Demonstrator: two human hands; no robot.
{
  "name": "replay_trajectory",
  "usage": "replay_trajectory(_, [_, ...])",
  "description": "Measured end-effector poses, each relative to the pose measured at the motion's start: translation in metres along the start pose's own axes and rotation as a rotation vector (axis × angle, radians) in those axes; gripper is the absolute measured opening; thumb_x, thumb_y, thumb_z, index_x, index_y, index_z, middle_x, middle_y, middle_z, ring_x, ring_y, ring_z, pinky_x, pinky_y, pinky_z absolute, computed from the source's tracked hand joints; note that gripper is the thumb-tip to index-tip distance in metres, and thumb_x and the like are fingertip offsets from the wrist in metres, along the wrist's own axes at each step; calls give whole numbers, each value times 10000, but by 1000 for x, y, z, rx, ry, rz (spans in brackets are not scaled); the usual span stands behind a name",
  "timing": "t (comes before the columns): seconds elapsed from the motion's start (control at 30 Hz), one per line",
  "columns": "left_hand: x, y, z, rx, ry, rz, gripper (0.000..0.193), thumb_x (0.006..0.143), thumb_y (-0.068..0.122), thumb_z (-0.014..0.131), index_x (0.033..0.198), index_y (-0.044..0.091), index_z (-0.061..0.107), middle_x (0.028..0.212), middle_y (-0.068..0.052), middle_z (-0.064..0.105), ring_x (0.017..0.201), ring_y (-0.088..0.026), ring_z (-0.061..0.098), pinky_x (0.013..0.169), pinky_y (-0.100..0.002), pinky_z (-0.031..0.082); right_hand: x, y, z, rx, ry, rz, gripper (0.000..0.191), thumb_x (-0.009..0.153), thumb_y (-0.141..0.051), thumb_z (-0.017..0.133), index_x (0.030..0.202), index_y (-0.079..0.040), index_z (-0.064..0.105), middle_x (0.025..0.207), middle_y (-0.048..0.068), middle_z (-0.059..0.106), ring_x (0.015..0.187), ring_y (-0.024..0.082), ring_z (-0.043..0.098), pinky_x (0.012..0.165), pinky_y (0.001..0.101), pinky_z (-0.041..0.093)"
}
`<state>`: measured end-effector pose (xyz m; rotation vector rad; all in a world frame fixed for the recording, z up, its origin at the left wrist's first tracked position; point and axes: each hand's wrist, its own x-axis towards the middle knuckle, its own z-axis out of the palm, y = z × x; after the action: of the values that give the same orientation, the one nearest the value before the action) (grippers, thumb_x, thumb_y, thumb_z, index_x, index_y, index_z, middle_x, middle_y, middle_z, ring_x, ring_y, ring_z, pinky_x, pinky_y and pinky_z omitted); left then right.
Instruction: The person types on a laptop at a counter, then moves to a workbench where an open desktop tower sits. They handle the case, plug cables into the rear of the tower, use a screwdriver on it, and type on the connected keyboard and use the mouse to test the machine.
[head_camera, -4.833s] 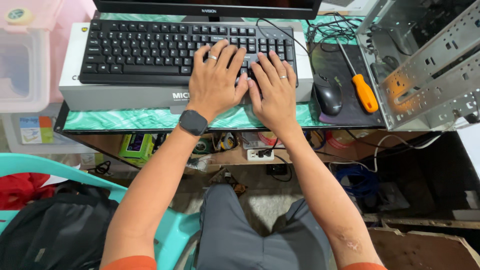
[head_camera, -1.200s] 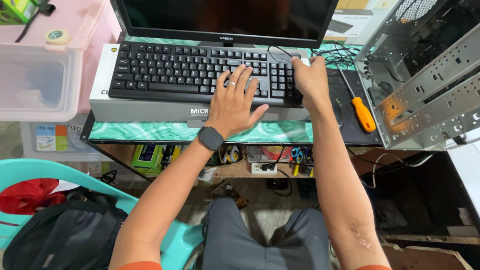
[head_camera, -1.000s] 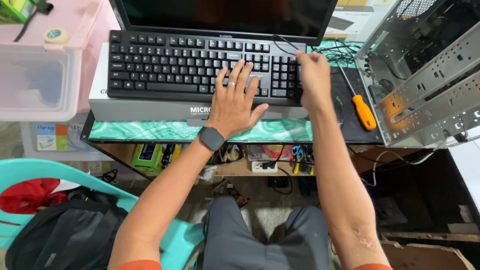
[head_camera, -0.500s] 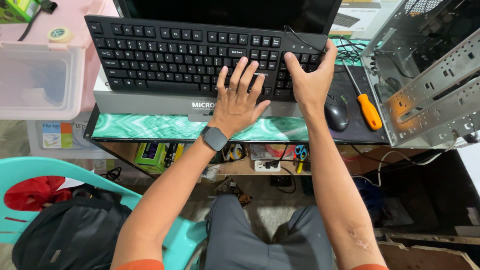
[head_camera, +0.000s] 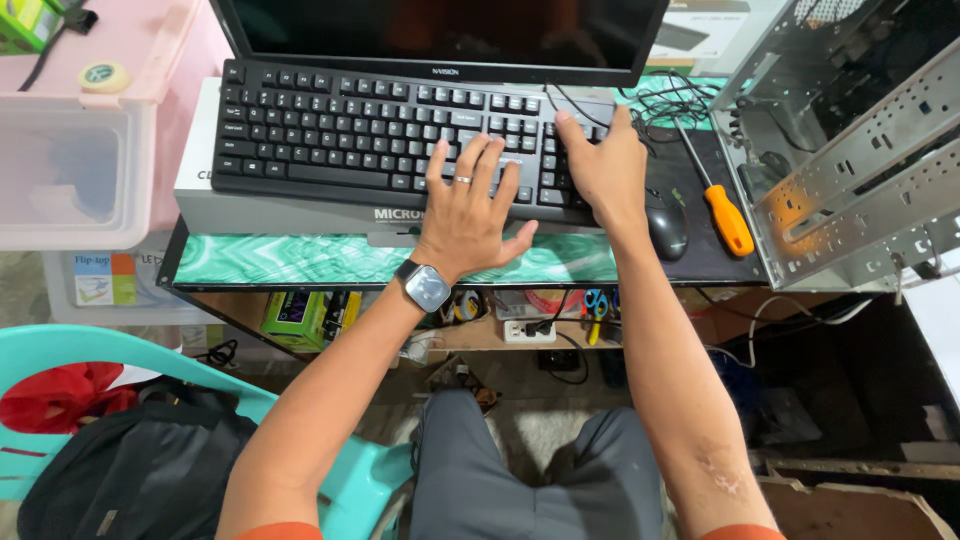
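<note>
The left hand (head_camera: 468, 205) wears a thin silver ring on one finger and a dark square-faced smartwatch (head_camera: 424, 287) at the wrist. Orange short sleeves (head_camera: 268, 531) edge both upper arms; grey trousers (head_camera: 530, 475) cover the legs.

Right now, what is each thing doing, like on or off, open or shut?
Monitor: screen dark.
Keyboard: flat on a box, both hands on it.
Left hand: fingers spread on keys.
Right hand: on the keyboard's right end.
Computer case: side open.
Screwdriver: lying unused.
Mouse: untouched.
</note>
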<state>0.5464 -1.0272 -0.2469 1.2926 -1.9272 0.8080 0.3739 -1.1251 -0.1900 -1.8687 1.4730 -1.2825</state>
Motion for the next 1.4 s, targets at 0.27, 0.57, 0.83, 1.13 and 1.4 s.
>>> replay_trajectory(0.27, [-2,0,-6,29,13,-33,684,884,556,692,1223,-37,653,1345,-235,587,1345,-376,481,1145,-635,263,20,18,13,-273,-136,-55,786,878,-534,774,1197,154,569,1087,374,673,1078,490,662,923,485,527])
replay_trajectory(0.57, [-4,-4,-15,25,-50,-32,650,919,529,701,1248,-29,647,1361,-219,587,1359,-349,484,1144,-613,268,10,0,-16,-388,-372,-100,883,898,-563,721,1501,3,413,1119,331,668,1085,483,642,913,499,503])
replay_trajectory(0.83, [7,6,-29,-103,-52,-35,571,902,451,735,1267,19,651,1378,-174,562,1363,-344,475,1137,-617,259,17,-24,-134,-261,-313,-191,709,939,-404,754,1456,22,521,1024,226,741,914,304,737,797,398,558])
replay_trajectory(1.13, [61,63,-30,-377,-249,-107,146,870,133,668,991,52,679,1096,-94,649,1002,-285,640,922,-473,443,18,-109,-245,-100,-322,-332,394,1038,-183,734,1341,45,624,1014,154,776,879,194,751,791,321,569])
replay_trajectory(1.4, [107,129,-46,-591,-340,-141,68,870,132,673,916,87,694,965,-43,638,866,-269,648,741,-423,471,61,-151,-335,-156,-364,-282,373,1023,-191,736,1318,19,647,1059,150,770,924,205,750,833,321,574])
